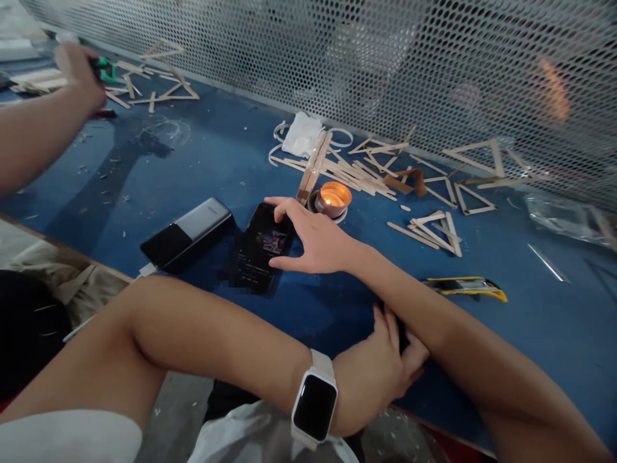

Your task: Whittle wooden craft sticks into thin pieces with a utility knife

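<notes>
My right hand [315,238] reaches over a black phone [258,257] lying on the blue table. Its thumb and forefinger are spread at the phone's right side, and the lit screen shows a small picture and text. My left arm crosses in front of me, a smartwatch [315,405] with a pale strap on its wrist. Beneath my right forearm rests my left hand [376,370], fingers apart and partly hidden; a dark patch between them is unclear. A grey and black power bank [187,235] with a white cable lies left of the phone.
A burning candle in a metal tin [333,198] stands beyond my right hand. Wooden sticks [357,173], stick triangles [436,231] and a yellow utility knife [467,287] lie rightward. Another person's hand [80,74] holds something green at far left. Perforated metal screen [289,58] borders the table.
</notes>
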Available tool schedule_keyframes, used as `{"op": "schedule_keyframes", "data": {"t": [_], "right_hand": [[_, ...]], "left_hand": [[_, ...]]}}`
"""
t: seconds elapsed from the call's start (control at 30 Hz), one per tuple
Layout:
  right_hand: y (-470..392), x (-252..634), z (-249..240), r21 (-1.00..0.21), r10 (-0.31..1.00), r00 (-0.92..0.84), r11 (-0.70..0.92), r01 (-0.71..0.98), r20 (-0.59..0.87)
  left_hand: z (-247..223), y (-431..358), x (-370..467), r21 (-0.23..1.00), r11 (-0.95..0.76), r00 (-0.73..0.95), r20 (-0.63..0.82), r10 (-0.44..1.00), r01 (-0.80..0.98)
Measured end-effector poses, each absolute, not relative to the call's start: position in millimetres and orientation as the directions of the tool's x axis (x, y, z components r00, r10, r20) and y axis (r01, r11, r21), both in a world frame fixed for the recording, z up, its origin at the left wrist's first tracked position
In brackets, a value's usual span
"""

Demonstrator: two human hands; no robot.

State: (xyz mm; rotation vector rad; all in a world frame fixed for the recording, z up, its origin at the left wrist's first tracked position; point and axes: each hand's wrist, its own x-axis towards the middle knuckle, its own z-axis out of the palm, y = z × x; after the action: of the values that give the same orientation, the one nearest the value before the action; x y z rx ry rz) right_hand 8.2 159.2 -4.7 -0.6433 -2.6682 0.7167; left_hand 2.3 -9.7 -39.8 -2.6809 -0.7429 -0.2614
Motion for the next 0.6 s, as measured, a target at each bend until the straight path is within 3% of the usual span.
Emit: {"op": "schedule_keyframes", "data": {"t": [0.17,0.43,0.6], "right_hand": [[161.1,7.5,-6.0,-0.527,0.485,-0.856,0.782,0.333,0.178],[161.5,13.7,-8.5,-0.545,0.324,-0.914,0.826,0.148,0.243],[161.2,14.0,-9.6,-0.530,0.333,-0.916,0.830,0.172,0.223]], "left_hand": [[-46.6,-13.1,7.4,-0.269,-0.790,0.831,0.265,0.489,0.551],[-48.9,-14.2,7.8,-0.249,-0.796,0.829,0.267,0.491,0.552],[-45.9,-15.1,6.5,-0.246,-0.791,0.824,0.265,0.501,0.560]]}}
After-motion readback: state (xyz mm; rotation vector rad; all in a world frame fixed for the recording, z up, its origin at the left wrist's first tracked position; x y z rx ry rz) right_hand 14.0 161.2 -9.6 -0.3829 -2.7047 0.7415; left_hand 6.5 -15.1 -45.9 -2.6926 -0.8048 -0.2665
